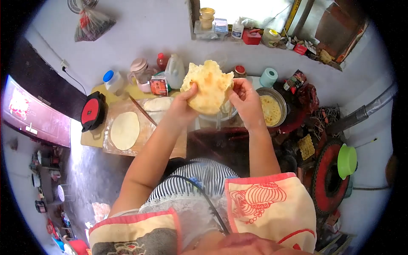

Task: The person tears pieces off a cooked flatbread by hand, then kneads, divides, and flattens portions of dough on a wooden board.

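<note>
A browned flatbread [209, 87] with a ragged, torn upper edge is held up in front of me. My left hand [183, 102] grips its left side, thumb on the face of the bread. At its right edge my right hand [246, 100] has its fingers closed on the bread. Below and behind the bread, a bowl [227, 117] is partly hidden. To the right of my right hand, a metal pan [283, 111] holds another yellow flatbread [270, 111]. A flat round of pale dough [125, 131] lies on the floured board [170, 140], near a rolling pin [142, 111].
A red and black electric pan [92, 111] stands at the table's left edge. Bottles, a pink jug [142, 74] and a red packet [159, 86] line the wall. On the right are a green basin [347, 161] and a red-rimmed wheel [327, 170].
</note>
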